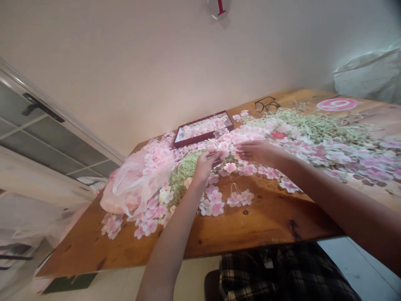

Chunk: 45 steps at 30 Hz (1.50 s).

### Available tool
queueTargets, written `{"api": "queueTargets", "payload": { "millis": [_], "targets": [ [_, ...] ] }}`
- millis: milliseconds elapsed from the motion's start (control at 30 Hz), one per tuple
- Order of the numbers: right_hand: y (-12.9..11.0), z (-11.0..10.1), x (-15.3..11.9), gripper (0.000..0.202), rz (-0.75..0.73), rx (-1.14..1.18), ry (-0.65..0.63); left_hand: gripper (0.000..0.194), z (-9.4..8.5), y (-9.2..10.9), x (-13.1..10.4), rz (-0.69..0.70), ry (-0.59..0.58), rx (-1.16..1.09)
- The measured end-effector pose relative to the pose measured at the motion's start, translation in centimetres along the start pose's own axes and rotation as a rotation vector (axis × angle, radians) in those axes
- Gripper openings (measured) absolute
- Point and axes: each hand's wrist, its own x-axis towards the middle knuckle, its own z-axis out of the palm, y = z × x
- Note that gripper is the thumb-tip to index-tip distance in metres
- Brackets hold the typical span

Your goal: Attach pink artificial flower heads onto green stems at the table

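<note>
My left hand (206, 162) reaches into the pink and white artificial blossoms (224, 147) at the middle of the table. Its fingers are apart and touch or hover just over the petals; I cannot make out which. To its right my right hand (255, 151) lies flat over the same heap, fingers stretched out, with nothing visible in it. Pale green shredded filler (187, 168) lies left of my left hand. Nearer the table's front, a blossom cluster with a thin looped stem (239, 198) lies on bare wood, beside another group of blossoms (213, 201).
Behind the heap stands a dark red shallow box (203, 137) with blossoms in it. A clear plastic bag of pink petals (134, 184) lies left. Eyeglasses (267, 105), more green filler (322, 125) and a pink round number sign (337, 104) are at right, near a white sack (369, 77).
</note>
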Motion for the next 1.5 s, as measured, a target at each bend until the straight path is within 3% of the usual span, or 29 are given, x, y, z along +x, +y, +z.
{"api": "queueTargets", "payload": {
  "millis": [100,233,467,567,700,867,1267,1400,1500],
  "targets": [
    [0.7,0.1,0.5,0.016,0.072,0.215,-0.055,0.017,0.2,0.9,-0.7,0.074,-0.122,0.05],
    [1.2,0.7,0.4,0.018,0.148,0.291,-0.107,0.014,0.7,1.5,-1.4,0.166,-0.218,0.136],
    [1.5,1.6,0.3,0.008,0.088,0.28,-0.142,0.019,0.9,1.1,-1.0,0.302,-0.101,0.204],
    [0.9,1.7,0.0,0.021,-0.015,0.073,-0.127,0.025,0.6,0.9,-0.7,0.295,-0.049,0.157],
    [0.5,1.9,-0.4,0.022,-0.215,-0.31,-0.051,0.03,0.4,0.7,-0.5,0.284,-0.043,0.159],
    [0.7,2.0,-0.2,0.024,-0.332,-0.472,0.048,0.024,0.5,0.6,-0.6,0.242,-0.044,0.225],
    [0.8,2.0,-0.2,0.025,-0.34,-0.611,0.115,0.022,0.3,0.5,-0.5,0.264,-0.007,0.303],
    [1.1,1.1,0.4,0.02,-0.338,-0.836,0.214,0.023,-1.0,-0.2,0.6,0.249,0.085,0.321],
    [1.2,1.2,1.4,0.015,-0.383,-1.046,0.167,0.022,-2.0,-0.5,1.5,0.232,0.15,0.327]
  ]
}}
